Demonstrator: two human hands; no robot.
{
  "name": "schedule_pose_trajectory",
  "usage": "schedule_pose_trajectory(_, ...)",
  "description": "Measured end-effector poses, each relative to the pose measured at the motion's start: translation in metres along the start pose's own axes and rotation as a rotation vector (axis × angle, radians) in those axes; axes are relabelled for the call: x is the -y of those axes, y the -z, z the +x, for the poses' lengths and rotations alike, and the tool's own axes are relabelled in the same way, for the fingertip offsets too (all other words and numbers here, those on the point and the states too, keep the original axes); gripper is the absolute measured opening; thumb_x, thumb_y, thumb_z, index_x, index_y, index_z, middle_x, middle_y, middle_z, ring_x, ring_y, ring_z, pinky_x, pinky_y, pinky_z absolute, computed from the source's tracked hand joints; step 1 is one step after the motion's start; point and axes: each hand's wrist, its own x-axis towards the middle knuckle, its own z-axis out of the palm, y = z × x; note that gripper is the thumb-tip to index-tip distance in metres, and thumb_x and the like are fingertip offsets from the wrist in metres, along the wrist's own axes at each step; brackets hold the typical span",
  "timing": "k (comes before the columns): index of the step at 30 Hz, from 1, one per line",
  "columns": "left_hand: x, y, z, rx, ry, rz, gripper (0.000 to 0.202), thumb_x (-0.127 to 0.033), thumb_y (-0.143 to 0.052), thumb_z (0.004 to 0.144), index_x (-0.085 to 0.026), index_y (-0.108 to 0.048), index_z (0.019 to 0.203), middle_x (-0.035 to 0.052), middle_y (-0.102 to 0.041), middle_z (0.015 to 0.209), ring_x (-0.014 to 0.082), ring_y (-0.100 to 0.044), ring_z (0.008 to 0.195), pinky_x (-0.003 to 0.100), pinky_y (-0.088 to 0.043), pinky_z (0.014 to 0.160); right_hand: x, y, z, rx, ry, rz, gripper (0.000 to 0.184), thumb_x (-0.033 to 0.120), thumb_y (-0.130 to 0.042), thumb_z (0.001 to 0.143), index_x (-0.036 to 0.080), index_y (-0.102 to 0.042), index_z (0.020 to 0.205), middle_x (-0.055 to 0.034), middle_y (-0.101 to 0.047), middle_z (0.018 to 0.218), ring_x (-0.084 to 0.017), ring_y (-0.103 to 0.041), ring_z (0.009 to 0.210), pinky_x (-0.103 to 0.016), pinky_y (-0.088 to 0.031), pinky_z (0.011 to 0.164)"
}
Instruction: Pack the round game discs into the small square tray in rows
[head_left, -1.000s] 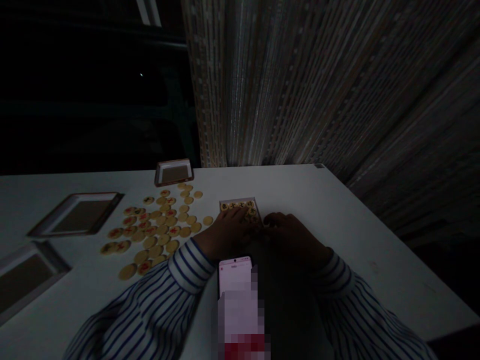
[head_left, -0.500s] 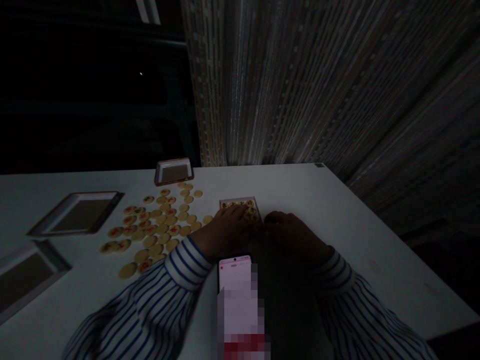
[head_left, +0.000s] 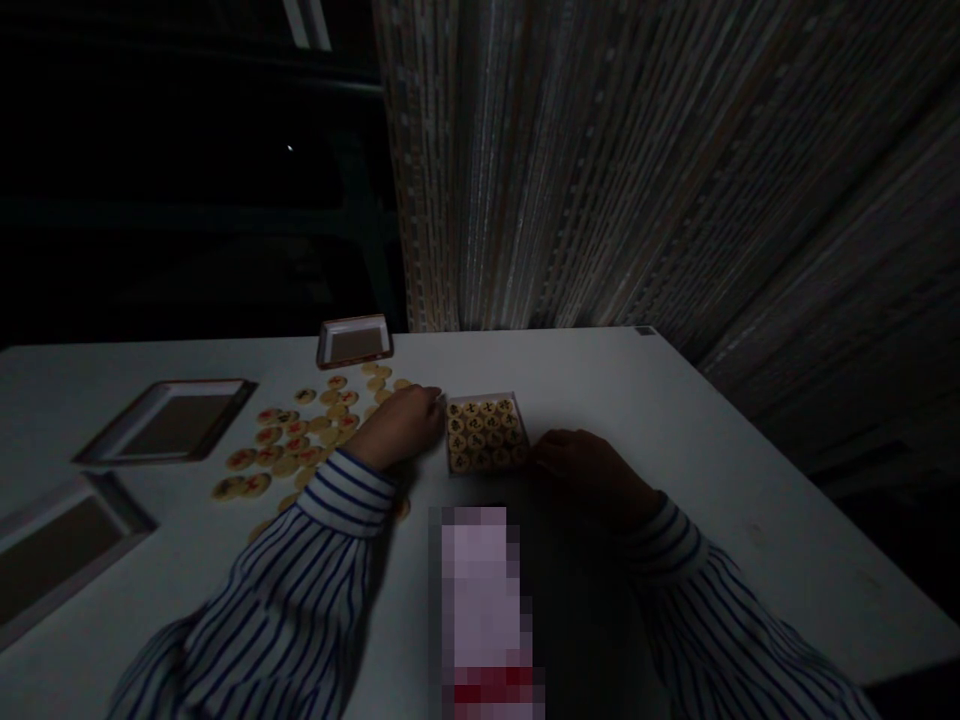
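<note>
A small shallow box stands on the white table, filled with rows of round wooden Chinese chess pieces bearing dark characters. My left hand is low over the table, just left of the box. Its fingers point toward the box and look loosely stretched out, with nothing visible in them. At the box's lower right corner, the curled fingers of my right hand hold the edge; dim light hides the fingertips. Loose chess pieces, some with red characters, lie left of my left hand, which covers part of them.
Three shallow trays or lids lie to the left: one at the back, one farther left and one near the left edge. A blurred-out phone is in front of the box. A striped curtain hangs behind the table.
My left hand has moved left off the box, uncovering the chess pieces in it, and now covers some loose pieces. My right hand stays at the box's right side.
</note>
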Motion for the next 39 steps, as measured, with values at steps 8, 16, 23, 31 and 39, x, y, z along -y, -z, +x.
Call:
schedule_pose_trajectory(8, -0.002, -0.005, 0.002, 0.033, -0.061, -0.126, 0.035, -0.025, -0.034, 0.084, -0.015, -0.067, 0.092, 0.0105, -0.07, 0.09, 0.0192, -0.064, 0.082, 0.026, -0.045, 0.072, 0.002, 0.003, 0.001, 0.012, -0.01, -0.015, 0.023, 0.022, -0.046, 0.089, 0.02, -0.062, 0.104, -0.0077, -0.065, 0.095, -0.017, -0.06, 0.084, -0.029, -0.042, 0.071)
schedule_pose_trajectory(16, -0.005, -0.005, 0.002, 0.026, -0.057, -0.181, 0.034, -0.02, -0.038, 0.08, -0.017, -0.069, 0.093, 0.0082, -0.071, 0.091, 0.0196, -0.064, 0.087, 0.026, -0.047, 0.079, 0.004, 0.006, 0.0, 0.043, -0.024, -0.017, 0.024, 0.023, -0.043, 0.09, 0.019, -0.062, 0.103, -0.0085, -0.065, 0.094, -0.017, -0.06, 0.082, -0.029, -0.041, 0.07)
schedule_pose_trajectory(23, -0.007, -0.005, 0.001, 0.039, -0.076, -0.207, 0.035, -0.02, -0.037, 0.08, -0.017, -0.068, 0.095, 0.0082, -0.071, 0.094, 0.0199, -0.064, 0.089, 0.027, -0.047, 0.081, 0.003, 0.006, -0.001, 0.045, -0.025, -0.024, 0.021, 0.02, -0.046, 0.088, 0.019, -0.062, 0.1, -0.0079, -0.065, 0.095, -0.016, -0.06, 0.083, -0.028, -0.042, 0.07)
schedule_pose_trajectory(31, -0.001, 0.015, -0.006, -0.159, -0.003, -0.125, 0.044, -0.024, -0.035, 0.083, -0.01, -0.055, 0.119, 0.0119, -0.06, 0.12, 0.0204, -0.054, 0.112, 0.031, -0.04, 0.096, -0.004, -0.002, -0.001, -0.171, -0.133, 0.052, 0.016, 0.02, -0.047, 0.082, 0.018, -0.062, 0.088, -0.0044, -0.066, 0.081, -0.015, -0.059, 0.073, -0.025, -0.038, 0.067)
schedule_pose_trajectory(39, 0.006, 0.041, -0.04, -0.428, 0.075, -0.278, 0.042, -0.036, -0.039, 0.085, -0.012, -0.058, 0.114, 0.0089, -0.067, 0.104, 0.0189, -0.063, 0.09, 0.029, -0.047, 0.083, -0.013, -0.007, 0.0, -0.445, -0.228, 0.118, 0.021, 0.024, -0.039, 0.085, 0.017, -0.059, 0.084, -0.0031, -0.064, 0.071, -0.014, -0.058, 0.064, -0.024, -0.035, 0.061)
